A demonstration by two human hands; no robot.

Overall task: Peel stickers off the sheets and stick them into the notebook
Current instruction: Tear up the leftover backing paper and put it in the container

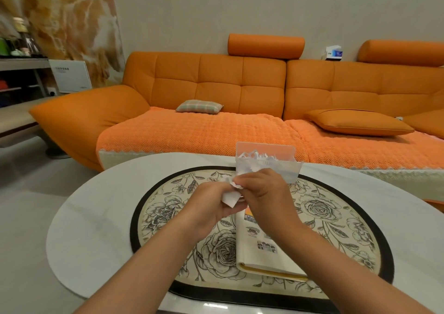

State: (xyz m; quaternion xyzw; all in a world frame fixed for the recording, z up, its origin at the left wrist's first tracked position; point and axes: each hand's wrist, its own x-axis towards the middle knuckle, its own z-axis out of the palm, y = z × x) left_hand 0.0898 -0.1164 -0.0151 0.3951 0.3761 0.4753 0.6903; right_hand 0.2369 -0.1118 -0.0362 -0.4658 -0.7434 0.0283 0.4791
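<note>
An open notebook (254, 253) lies on the floral mat, its cream page carrying several small picture stickers. Above it, both hands meet over a white sticker sheet (230, 197). My left hand (211, 203) grips the sheet from below and the left. My right hand (262, 191) pinches its crumpled upper edge from the right. The sheet is mostly hidden by my fingers. My right forearm covers the right part of the notebook.
A clear plastic box (269, 162) filled with white paper scraps stands at the table's far edge, just behind my hands. The round floral mat (168, 208) lies on a white oval table (96, 217). An orange sofa (216, 92) runs behind the table.
</note>
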